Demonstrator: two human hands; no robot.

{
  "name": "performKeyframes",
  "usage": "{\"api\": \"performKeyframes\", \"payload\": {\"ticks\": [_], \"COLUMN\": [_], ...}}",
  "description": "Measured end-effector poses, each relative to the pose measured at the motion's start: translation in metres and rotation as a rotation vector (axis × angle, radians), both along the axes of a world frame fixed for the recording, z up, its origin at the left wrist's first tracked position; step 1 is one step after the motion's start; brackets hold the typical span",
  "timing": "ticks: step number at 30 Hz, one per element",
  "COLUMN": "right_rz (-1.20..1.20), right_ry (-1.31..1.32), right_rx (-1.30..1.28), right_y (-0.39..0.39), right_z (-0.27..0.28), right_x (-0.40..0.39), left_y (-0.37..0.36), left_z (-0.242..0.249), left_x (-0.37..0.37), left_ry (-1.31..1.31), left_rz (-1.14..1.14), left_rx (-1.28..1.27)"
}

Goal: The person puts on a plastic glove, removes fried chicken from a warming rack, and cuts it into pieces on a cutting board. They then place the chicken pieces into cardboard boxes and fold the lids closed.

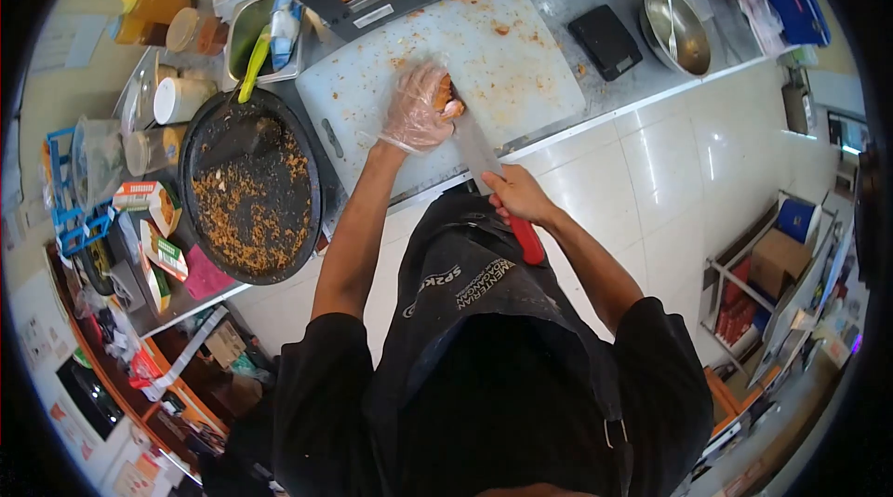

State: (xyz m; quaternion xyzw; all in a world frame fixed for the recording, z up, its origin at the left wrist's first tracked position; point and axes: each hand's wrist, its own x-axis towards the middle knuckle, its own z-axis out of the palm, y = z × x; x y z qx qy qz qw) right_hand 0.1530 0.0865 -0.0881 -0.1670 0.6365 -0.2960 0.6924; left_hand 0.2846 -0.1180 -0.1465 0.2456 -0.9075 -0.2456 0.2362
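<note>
A: How do the hands stand?

B: The left hand (417, 111), clear-gloved, curls over a browned piece of food (447, 95); the right hand (519, 194) grips the knife (477, 145), its blade beside the food.

A: What could go wrong?

B: A slip could cut those gloved fingers, being so near the edge; loose film could snag; crumbs on the board (521, 55) beneath the left hand could make the food slide.

A: Any writing?

B: Bodyward of the right hand, the apron (484, 255) reads "SP2K" and "MENTERIAN", folds hiding more; beyond the left hand, a sticker (373, 16) is illegible; farther, past the pan (253, 190) to its left, carton (149, 201) print is too small.
</note>
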Motion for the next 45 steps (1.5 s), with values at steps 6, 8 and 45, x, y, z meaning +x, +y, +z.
{"api": "performKeyframes", "payload": {"ticks": [6, 8, 45], "right_rz": [0.223, 0.259, -0.119], "right_ry": [0.076, 0.12, 0.637], "right_rx": [-0.086, -0.137, 0.071], "right_y": [-0.024, -0.031, -0.05], "right_z": [0.041, 0.053, 0.027], "right_x": [-0.028, -0.03, 0.136], "left_y": [0.013, 0.019, -0.09], "left_z": [0.008, 0.012, 0.055], "left_x": [0.003, -0.006, 0.886], "left_ry": [0.353, 0.716, -0.306], "left_rz": [0.279, 0.444, 1.782], "left_rx": [0.407, 0.619, 0.441]}}
